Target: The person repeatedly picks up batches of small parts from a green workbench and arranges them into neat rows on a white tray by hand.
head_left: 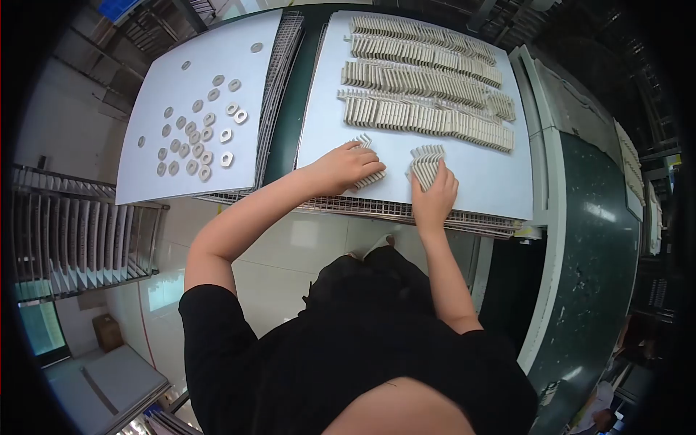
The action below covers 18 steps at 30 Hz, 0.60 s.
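My left hand (349, 168) is closed around a short stack of thin beige pieces (370, 179) near the front of the white board (464, 185). To its right, my right hand (436, 194) grips the right side of another stack of the same pieces (426, 167), their tabs pointing away from me. Both stacks rest on or just above the board; I cannot tell which. Beyond them, several long rows of the same beige pieces (428, 119) lie side by side across the board.
On the left, a second white board (268, 80) carries scattered grey ring-shaped parts (206, 134). Wire mesh racks (377, 209) lie under the boards. A green machine surface (598, 254) with a pale frame stands to the right. A slotted rack (87, 232) stands at far left.
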Each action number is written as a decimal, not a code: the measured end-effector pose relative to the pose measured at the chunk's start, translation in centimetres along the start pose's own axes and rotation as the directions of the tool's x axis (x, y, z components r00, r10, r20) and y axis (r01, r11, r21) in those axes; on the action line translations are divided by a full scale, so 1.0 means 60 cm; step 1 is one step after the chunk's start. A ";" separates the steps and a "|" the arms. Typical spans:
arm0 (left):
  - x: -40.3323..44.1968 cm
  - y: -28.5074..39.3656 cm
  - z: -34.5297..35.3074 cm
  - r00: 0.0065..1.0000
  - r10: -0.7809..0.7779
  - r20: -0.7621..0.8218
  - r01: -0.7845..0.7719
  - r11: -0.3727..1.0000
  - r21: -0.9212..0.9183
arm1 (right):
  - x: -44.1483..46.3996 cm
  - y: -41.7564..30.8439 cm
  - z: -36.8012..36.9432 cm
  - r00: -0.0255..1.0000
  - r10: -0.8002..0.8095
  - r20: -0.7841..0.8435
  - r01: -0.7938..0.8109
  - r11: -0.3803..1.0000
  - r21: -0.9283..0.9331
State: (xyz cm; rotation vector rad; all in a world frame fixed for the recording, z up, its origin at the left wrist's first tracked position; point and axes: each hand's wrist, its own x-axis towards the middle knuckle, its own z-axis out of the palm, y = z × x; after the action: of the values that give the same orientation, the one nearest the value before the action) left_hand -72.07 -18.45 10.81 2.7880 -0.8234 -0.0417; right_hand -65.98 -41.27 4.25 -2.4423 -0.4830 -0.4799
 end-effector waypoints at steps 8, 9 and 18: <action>0.048 -0.026 -0.023 0.963 0.161 0.216 -0.172 0.984 0.037 | 0.009 -0.008 -0.006 0.995 0.026 0.092 -0.024 0.999 -0.022; 0.051 -0.028 -0.028 0.951 0.192 0.244 -0.211 0.976 0.054 | 0.011 -0.011 -0.009 0.993 0.037 0.110 -0.034 0.999 -0.032; 0.052 -0.060 -0.029 0.889 0.393 0.237 -0.434 0.887 0.158 | 0.017 -0.060 0.022 0.982 0.161 0.096 -0.146 0.979 -0.144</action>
State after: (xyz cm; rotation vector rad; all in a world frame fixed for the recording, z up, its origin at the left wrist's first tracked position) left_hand -67.34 -16.85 11.77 2.7543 -1.5463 -0.1716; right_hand -66.36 -37.52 5.42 -2.6230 -0.3108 -0.3269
